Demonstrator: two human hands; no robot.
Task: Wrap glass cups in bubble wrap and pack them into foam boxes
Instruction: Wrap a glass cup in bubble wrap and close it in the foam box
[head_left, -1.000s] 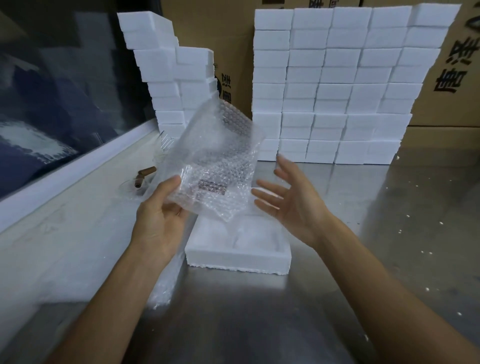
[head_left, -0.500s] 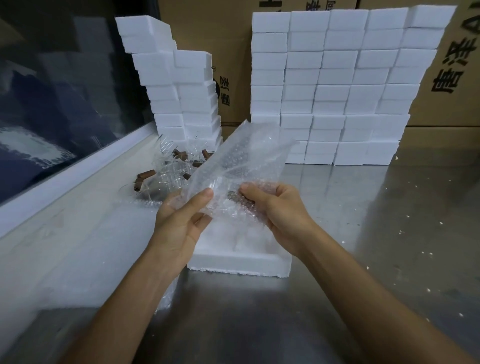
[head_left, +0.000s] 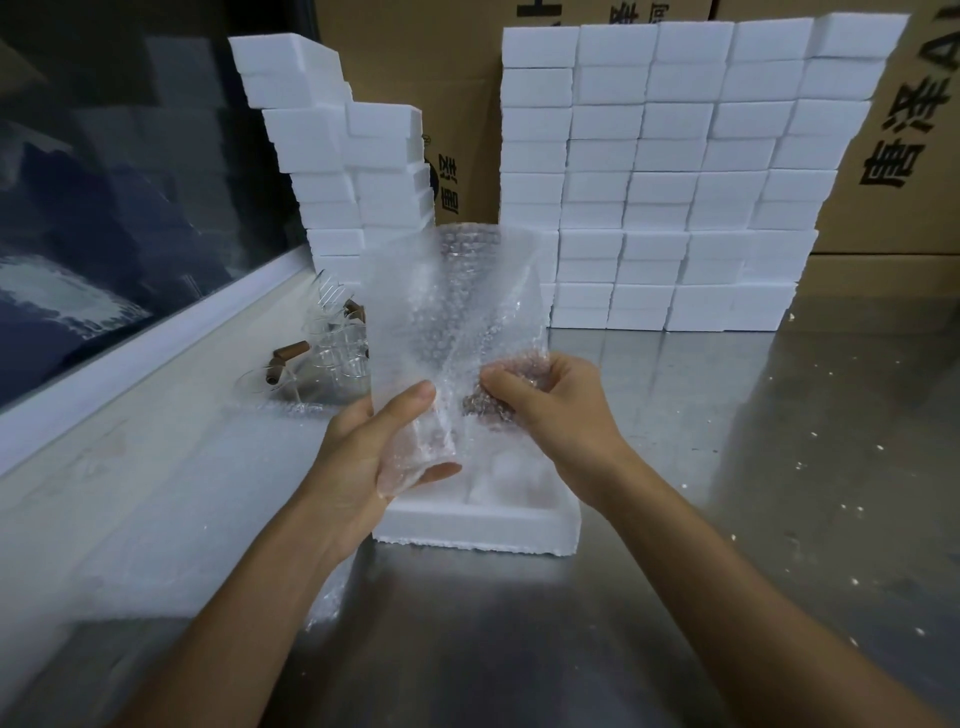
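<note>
Both hands hold 1 bubble wrap sheet (head_left: 457, 312) above the open foam box (head_left: 483, 525): left hand (head_left: 379, 452) grip curled around its lower edge, right hand (head_left: 550, 410) grip pinching beside it.

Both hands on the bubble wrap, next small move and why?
Probably roll the loose upright bubble wrap down around the part gripped by left hand and right hand: that flap stands unwrapped, and the open foam box waits right below.

Steel surface (head_left: 727, 519), speckled with white foam crumbs (head_left: 841, 506); bearing an open foam box (head_left: 483, 525), stacked foam boxes (head_left: 665, 182) behind, glass cups (head_left: 332, 348) at left.
</note>
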